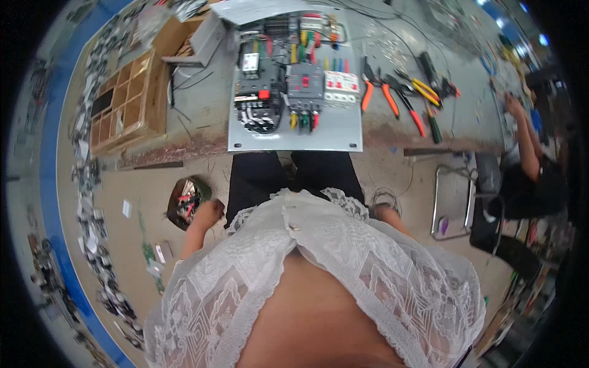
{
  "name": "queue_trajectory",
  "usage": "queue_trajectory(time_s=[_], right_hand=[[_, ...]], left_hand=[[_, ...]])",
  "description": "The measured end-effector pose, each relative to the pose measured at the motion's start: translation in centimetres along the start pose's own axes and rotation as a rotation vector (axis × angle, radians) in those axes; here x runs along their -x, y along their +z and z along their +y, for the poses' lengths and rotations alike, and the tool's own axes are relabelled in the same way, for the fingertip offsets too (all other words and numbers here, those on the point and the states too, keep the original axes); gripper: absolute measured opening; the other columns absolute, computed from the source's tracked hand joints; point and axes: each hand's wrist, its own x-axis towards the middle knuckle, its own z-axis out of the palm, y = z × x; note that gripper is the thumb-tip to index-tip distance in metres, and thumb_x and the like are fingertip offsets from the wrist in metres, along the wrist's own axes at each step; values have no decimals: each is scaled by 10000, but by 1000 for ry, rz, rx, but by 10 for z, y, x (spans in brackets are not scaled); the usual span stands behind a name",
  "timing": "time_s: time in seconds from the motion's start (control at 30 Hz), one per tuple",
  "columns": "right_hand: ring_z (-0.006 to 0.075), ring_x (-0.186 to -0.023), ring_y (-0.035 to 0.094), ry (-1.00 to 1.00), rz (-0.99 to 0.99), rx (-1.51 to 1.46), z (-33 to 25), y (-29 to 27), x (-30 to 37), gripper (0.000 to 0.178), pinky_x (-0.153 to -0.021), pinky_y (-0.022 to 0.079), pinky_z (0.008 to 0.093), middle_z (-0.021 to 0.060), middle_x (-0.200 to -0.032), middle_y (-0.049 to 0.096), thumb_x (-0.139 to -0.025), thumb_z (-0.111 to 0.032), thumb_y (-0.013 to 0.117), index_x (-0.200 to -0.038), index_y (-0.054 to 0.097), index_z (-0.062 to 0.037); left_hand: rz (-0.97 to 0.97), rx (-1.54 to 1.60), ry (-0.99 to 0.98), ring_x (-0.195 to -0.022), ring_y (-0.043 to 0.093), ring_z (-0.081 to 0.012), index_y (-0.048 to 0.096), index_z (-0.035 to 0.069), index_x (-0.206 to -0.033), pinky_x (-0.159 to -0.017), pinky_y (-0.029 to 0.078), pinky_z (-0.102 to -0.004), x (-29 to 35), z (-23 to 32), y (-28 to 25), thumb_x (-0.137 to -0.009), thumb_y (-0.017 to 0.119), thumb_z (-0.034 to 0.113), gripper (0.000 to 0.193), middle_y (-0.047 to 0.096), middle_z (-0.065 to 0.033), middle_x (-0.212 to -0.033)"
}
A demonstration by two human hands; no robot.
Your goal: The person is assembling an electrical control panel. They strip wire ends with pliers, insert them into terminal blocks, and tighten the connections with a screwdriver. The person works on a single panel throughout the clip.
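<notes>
My left hand (pixel 210 213) hangs low in front of the bench, its fingers curled, beside the rim of a dark bin (pixel 173 211) with red and black scraps in it. Whether anything is inside those fingers is hidden. My right hand (pixel 385 212) hangs at my other side, partly covered by my white lace top and too dark to read its fingers. Ahead of me a grey metal mounting plate (pixel 294 142) overhangs the bench edge. It carries a dark grey circuit breaker (pixel 305 89), a black contactor (pixel 261 83) and a white breaker block (pixel 341 87), with coloured wires around them.
Orange-handled cutters (pixel 390 101), yellow-handled pliers (pixel 425 91) and other hand tools lie right of the plate. A compartmented wooden box (pixel 132 101) and an open cardboard box (pixel 195 40) stand left. Coiled wire lies on the floor. Another person's arm (pixel 526 138) shows far right.
</notes>
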Motion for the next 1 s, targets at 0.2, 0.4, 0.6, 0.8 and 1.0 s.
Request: queue_trajectory(time_s=[0.2, 0.4, 0.6, 0.8, 1.0], right_hand=[[242, -688, 653, 27, 106, -438, -143, -255, 58, 197, -660, 508, 354, 134, -809, 681, -877, -182, 583, -929, 655, -6], [326, -768, 643, -257, 528, -675, -210, -342, 70, 223, -700, 508, 372, 179, -818, 657, -876, -233, 604, -973, 661, -40], [306, -782, 651, -484, 778, -700, -241, -405, 34, 188, -716, 518, 355, 165, -872, 670, -858, -179, 634, -957, 667, -23], [219, -822, 659, -400, 723, -739, -264, -481, -21, 220, -760, 521, 307, 127, -908, 682, -855, -168, 650, -1027, 653, -31], [220, -887, 648, -574, 451, -773, -281, -511, -102, 285, -838, 500, 325, 99, -966, 677, -816, -206, 682, -1054, 638, -56]], left_hand=[[252, 370, 175, -739, 615, -135, 619, -8, -988, -684, 484, -281, 51, 167, -73, -918, 550, 101, 147, 646, -69, -780], [633, 388, 401, -708, 598, -106, 626, -2, -981, -649, 463, -242, 28, 231, -88, -888, 574, 48, 117, 641, -60, -774], [827, 272, 525, -708, 599, -141, 634, -13, -959, -664, 464, -256, 20, 287, -118, -862, 587, 9, 111, 635, -89, -809], [912, 401, 475, -804, 548, -85, 630, -2, -945, -736, 422, -214, -34, 294, -170, -868, 595, 20, 87, 616, -30, -885], [764, 677, 464, -931, 579, -132, 610, 5, -1034, -873, 437, -263, -93, 302, -205, -907, 588, 71, 144, 626, -61, -992]])
